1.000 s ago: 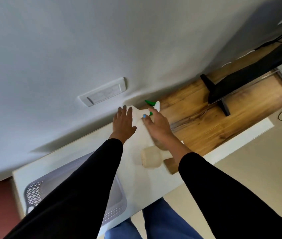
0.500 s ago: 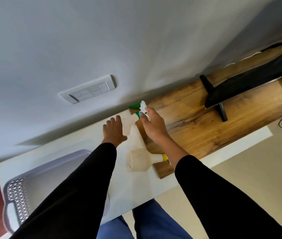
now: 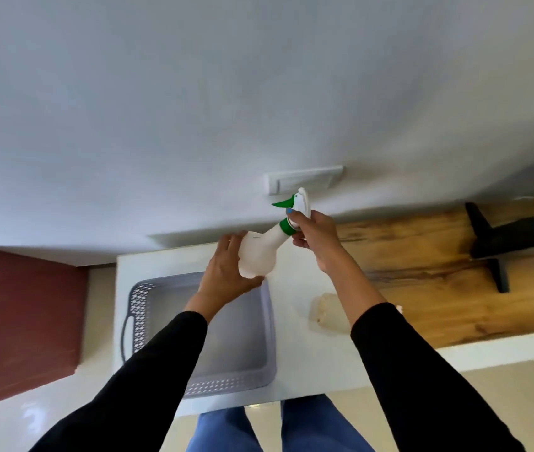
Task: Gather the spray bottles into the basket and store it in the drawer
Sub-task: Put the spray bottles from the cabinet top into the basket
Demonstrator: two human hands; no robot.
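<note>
A white spray bottle [image 3: 260, 252] with a green trigger and collar is held tilted in the air over the far right corner of the grey basket [image 3: 268, 324]. My right hand [image 3: 314, 236] grips its neck below the trigger head. My left hand [image 3: 226, 272] cups the bottle's base from the left. The basket sits on the white counter [image 3: 298, 373] and looks empty. A second, cream-coloured bottle [image 3: 327, 313] lies on its side right of the basket, its head hidden behind my right forearm.
A wooden desktop [image 3: 428, 288] adjoins the counter on the right, with a black monitor stand [image 3: 494, 249] on it. A reddish-brown block [image 3: 21, 321] stands left of the counter. A wall switch plate [image 3: 304, 179] is mounted behind the bottle. My legs are under the counter's front edge.
Both hands have lifted the green-trigger bottle off the counter and carried it left over the basket. The view has swung left, showing the whole basket.
</note>
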